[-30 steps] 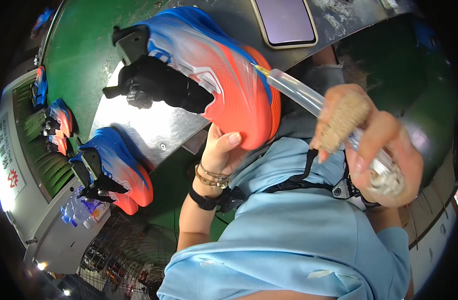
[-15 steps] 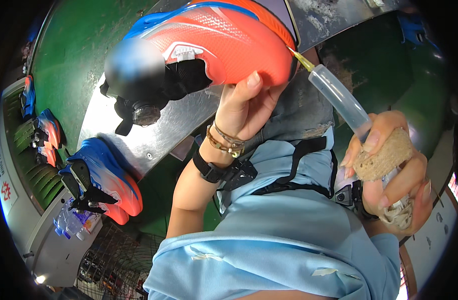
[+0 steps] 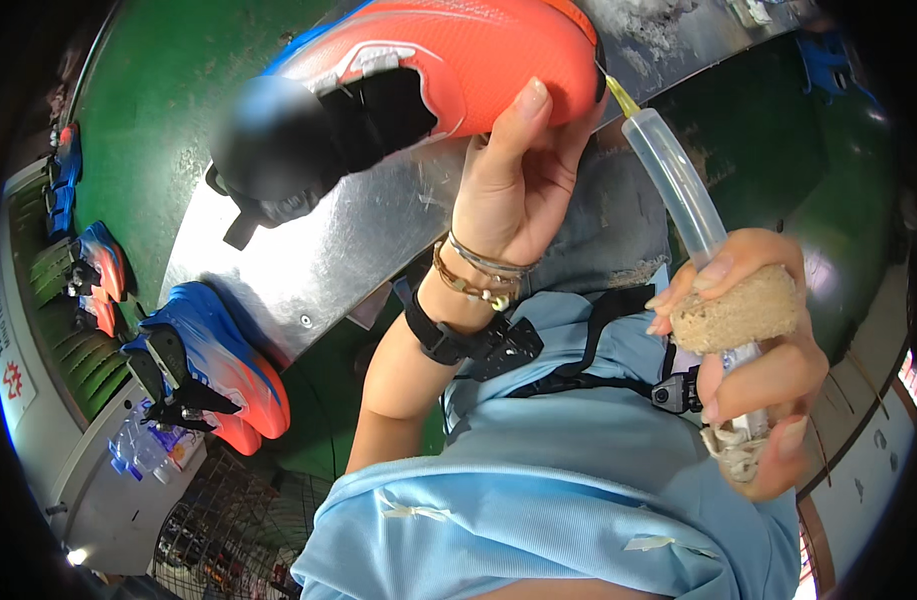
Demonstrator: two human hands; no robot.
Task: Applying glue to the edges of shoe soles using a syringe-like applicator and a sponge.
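One running shoe of orange-red mesh with a blue far edge (image 3: 508, 50), held up above the shiny metal table (image 3: 318, 260); reaches past the upper rim of the view. Carries a black fabric piece (image 3: 378, 125) across its foot opening, with a dark, blurred lump (image 3: 273, 145) at the left end. Has its rounded orange end cupped in the left hand (image 3: 523, 185), thumb laid along the mesh, other fingers mostly hidden behind.

At that same end, a translucent plastic syringe with a yellow-green tapered nozzle (image 3: 678, 185); points up and leftward, tip right by the dark edge of the shoe. Cannot tell whether touching.

Sits in the right hand (image 3: 768, 375), curled snugly round the lower barrel along with a coarse tan block (image 3: 738, 312); a crumpled off-white wad (image 3: 738, 455) at the bottom of the grip.

On the left wrist, thin bracelets (image 3: 488, 263) and a black strap (image 3: 443, 340). Nearer the body, a light blue shirt (image 3: 578, 480).

Off to the left, beside the table, blue-to-orange shoes (image 3: 203, 320) with black clamps attached; farther out, similar smaller-looking shoes (image 3: 103, 265) near green slats (image 3: 78, 360). Lower down, clear plastic bottles (image 3: 138, 450) and dark wire mesh (image 3: 218, 510).
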